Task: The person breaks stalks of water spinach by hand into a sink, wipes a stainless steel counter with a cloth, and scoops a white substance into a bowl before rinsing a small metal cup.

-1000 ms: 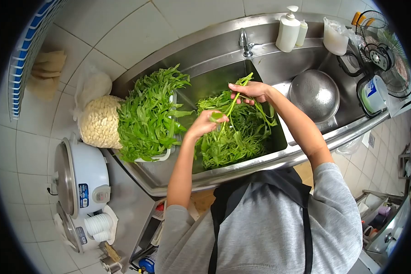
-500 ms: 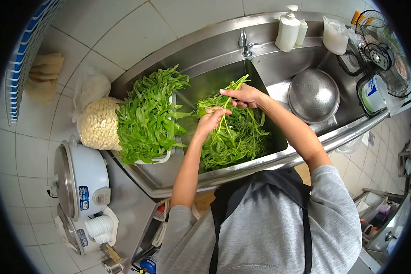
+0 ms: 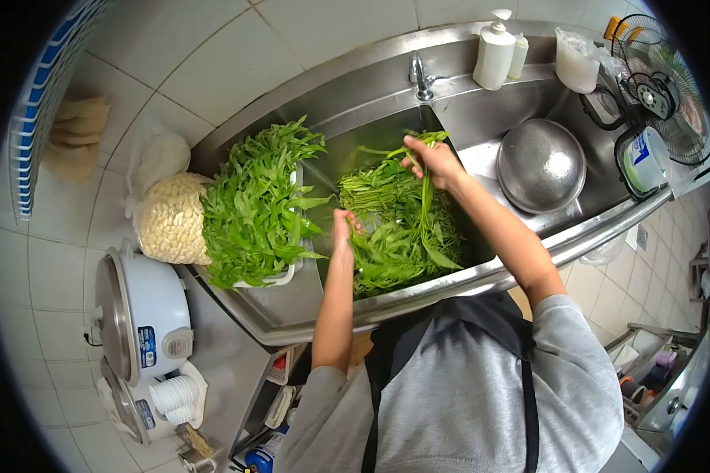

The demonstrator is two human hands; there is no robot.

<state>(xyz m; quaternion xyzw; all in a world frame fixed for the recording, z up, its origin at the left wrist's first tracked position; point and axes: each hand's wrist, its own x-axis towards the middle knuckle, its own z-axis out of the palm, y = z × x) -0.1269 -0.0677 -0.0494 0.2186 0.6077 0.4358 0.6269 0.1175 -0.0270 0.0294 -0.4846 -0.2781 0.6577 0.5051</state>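
Long-stemmed leafy greens that look like water spinach (image 3: 394,248) fill much of the left sink basin (image 3: 371,150). My right hand (image 3: 435,163) is closed on several stems above the basin's far right part, and their leafy ends hang down toward the pile. Lower and to the left, my left hand (image 3: 345,230) has its fingers curled round leafy sprigs at the pile's left edge. Left of the basin, a heap of picked green leaves (image 3: 256,205) overflows a white container (image 3: 288,274).
A faucet (image 3: 421,76) stands behind the basin. The right basin holds an upturned metal colander (image 3: 542,165). Soap bottles (image 3: 495,55) and a fan (image 3: 656,98) line the back and right. At left are a bag of pale beans or nuts (image 3: 170,217) and a rice cooker (image 3: 146,307).
My hands have moved apart. The left went down and left to the pile's edge; the right shifted slightly right, still gripping stems, whose leafy ends now hang down.
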